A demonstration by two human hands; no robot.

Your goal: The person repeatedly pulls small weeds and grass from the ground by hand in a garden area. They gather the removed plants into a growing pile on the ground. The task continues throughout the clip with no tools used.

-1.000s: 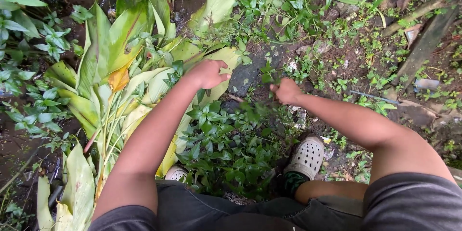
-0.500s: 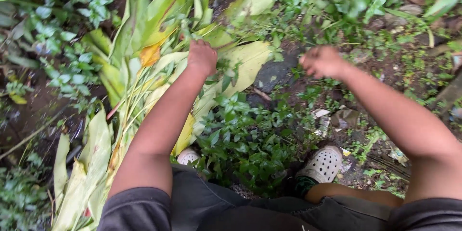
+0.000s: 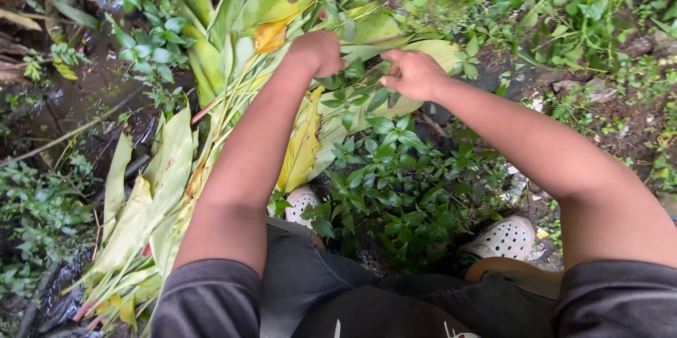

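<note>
left hand [image 3: 321, 51]: fisted around leafy stems [image 3: 356, 91] | right hand [image 3: 411, 74]: fingers curled, pinching the same stems just beside | stems: on cut leaves [image 3: 169, 169] lying on ground, above a bush [image 3: 402, 197] between the shoes [image 3: 504, 238]

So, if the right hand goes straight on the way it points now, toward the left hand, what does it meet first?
Probably the leafy green stems in the narrow gap between the right hand and the left hand. Its fingers may already touch them; depth is unclear.
</note>
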